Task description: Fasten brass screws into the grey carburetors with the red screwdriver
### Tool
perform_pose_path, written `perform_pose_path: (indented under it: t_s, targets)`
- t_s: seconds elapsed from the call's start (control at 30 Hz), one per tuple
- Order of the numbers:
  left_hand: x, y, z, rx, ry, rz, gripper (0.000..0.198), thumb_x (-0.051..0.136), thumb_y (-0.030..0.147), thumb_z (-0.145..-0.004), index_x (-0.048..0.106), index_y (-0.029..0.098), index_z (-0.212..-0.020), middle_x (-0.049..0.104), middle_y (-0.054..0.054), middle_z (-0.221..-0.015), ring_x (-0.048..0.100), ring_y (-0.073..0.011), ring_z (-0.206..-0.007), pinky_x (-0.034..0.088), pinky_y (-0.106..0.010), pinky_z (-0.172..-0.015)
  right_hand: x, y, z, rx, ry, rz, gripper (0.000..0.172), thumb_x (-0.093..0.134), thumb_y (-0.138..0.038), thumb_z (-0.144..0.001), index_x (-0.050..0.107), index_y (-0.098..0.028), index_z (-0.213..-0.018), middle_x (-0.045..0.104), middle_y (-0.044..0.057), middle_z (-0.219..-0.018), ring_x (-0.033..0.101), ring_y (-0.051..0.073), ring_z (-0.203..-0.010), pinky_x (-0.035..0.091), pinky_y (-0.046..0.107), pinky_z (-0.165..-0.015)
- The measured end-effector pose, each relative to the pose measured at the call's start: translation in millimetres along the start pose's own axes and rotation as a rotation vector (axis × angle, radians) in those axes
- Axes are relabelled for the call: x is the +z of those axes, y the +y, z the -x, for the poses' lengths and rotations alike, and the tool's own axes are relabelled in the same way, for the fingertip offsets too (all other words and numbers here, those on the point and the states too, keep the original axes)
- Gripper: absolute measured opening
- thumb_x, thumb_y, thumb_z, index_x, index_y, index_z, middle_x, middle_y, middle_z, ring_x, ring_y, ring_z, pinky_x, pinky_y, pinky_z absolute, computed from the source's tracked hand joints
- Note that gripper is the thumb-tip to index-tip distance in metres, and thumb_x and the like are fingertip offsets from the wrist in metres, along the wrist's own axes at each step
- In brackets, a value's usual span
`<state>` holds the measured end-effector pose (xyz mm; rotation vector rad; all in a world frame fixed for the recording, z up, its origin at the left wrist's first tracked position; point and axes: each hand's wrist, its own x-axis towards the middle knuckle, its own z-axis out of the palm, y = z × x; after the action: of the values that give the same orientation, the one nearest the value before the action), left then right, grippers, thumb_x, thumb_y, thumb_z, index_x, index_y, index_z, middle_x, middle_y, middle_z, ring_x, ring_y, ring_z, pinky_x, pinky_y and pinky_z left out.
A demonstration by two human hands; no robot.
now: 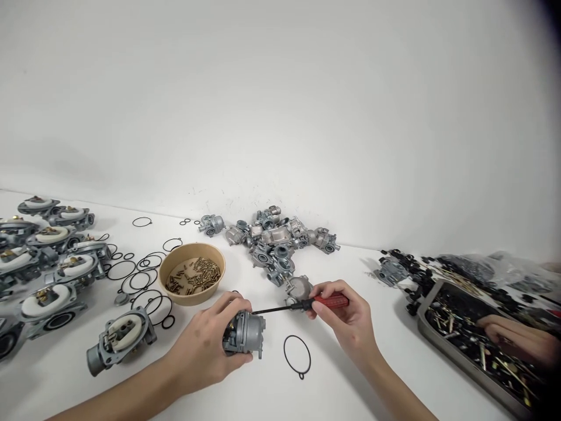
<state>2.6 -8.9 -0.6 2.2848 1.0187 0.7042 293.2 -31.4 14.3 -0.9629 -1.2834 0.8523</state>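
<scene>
My left hand point(214, 336) is wrapped round a grey metal carburetor point(252, 333), holding it on its side just above the white table. In my right hand point(344, 316) is a screwdriver point(331, 301) with a red and black handle, gripped between thumb and fingers. Its thin dark shaft points left, and the tip meets the upper edge of the carburetor; the screw head itself is too small to make out. A black rubber gasket ring point(309, 356) lies on the table below the screwdriver. Behind my right fingers sits another carburetor point(299, 287).
A tan bowl point(191, 300) holds many small brass-coloured screws. Opened carburetors with white floats point(125, 336) and black rings point(123, 270) spread leftward. Assembled carburetors point(278, 237) are heaped near the wall. At right, another person's hand point(517, 336) reaches over a metal tray point(456, 354) of small parts.
</scene>
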Motion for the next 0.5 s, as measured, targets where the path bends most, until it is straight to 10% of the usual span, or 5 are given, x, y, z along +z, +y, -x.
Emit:
perform_pose_path:
  t_s: [0.5]
  targets:
    - [-0.7,-1.5,-0.9,0.003,0.014,-0.014,0.054,0.079,0.023,-0.078,0.049,0.031,-0.121,0.062,-0.004,-0.125,0.068,-0.0252,-0.097,0.052,-0.033,-0.078,-19.3,10.8,-8.7,0.055,-0.141,-0.001,0.014,0.085,-0.028,-0.085,0.074,-0.020,-0.089,0.074,0.008,-0.098,0.075,0.021,-0.069,0.064,0.034,-0.069]
